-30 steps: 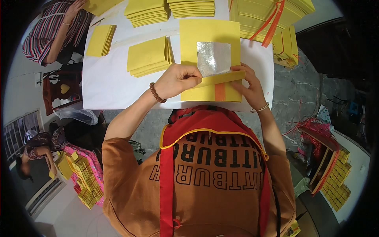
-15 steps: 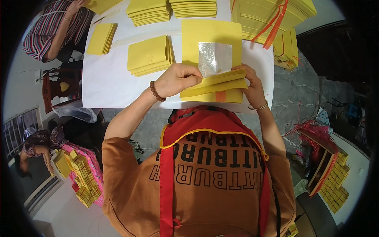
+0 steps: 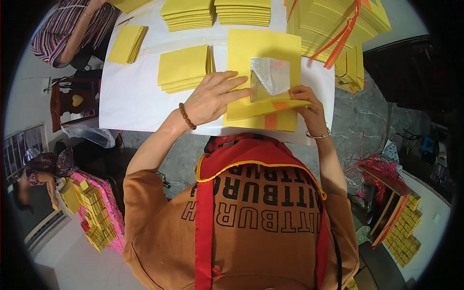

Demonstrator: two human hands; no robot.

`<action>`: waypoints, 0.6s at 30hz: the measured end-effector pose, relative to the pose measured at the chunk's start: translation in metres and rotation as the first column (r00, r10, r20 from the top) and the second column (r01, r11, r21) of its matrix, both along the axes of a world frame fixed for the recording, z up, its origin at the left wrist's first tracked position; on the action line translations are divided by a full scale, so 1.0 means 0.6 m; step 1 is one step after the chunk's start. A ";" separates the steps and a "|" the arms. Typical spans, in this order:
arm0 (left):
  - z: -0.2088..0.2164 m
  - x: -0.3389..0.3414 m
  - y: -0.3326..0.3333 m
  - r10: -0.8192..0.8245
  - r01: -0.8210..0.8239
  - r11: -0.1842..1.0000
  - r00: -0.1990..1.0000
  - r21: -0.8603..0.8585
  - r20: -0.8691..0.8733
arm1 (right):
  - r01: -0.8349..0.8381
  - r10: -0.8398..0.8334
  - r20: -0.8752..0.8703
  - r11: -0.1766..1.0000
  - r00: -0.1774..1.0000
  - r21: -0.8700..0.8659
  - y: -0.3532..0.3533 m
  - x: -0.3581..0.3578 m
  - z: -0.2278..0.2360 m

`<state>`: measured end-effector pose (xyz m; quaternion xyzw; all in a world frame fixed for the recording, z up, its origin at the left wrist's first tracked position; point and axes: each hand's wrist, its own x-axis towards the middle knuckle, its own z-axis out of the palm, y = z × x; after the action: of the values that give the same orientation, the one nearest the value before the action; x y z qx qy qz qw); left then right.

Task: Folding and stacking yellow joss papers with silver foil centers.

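Note:
In front of me at the table's edge lies a stack of yellow paper sheets (image 3: 263,41), with a square of silver foil (image 3: 276,77) on its upper face. The near part of the paper is folded up into a flap (image 3: 261,110), and orange patches show on it and just below it. My right hand (image 3: 313,110) pinches the right end of this flap, thumb and fingers closed on it. My left hand (image 3: 215,96) lies with fingers spread over the left side of the paper, its fingertips reaching the foil's left edge.
A folded yellow paper bundle (image 3: 183,65) lies left of my work, another (image 3: 128,44) farther left. Several piles of yellow paper (image 3: 242,12) stand at the back. Right of them rises a tall stack (image 3: 328,29) with red ribbon (image 3: 345,34). A person in a striped top (image 3: 58,36) is at far left.
My left hand has opened from a pinch at the fold and spread on the paper's left side. The folded layers now lie lower and flatter, uncovering an orange patch, and the foil looks creased.

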<state>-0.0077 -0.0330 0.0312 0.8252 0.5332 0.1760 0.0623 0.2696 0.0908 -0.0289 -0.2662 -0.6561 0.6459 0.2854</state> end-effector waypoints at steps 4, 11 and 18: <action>0.013 0.004 -0.021 -0.038 0.039 0.991 0.999 0.127 -0.014 | -0.096 0.074 0.071 0.917 0.995 0.387 -0.003 0.013 0.024; 0.002 0.026 -0.056 -0.160 0.123 0.965 0.976 0.231 0.151 | -0.450 0.089 0.472 0.494 0.877 0.744 -0.027 0.003 0.079; 0.009 0.022 -0.049 -0.207 0.182 0.971 0.965 0.159 0.159 | -0.581 0.091 0.588 0.331 0.804 0.744 -0.022 0.000 0.105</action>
<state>0.0058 -0.0623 0.0364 0.8572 0.4281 0.2784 0.0666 0.2694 0.0779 0.0338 -0.0616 -0.9830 0.1540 0.0783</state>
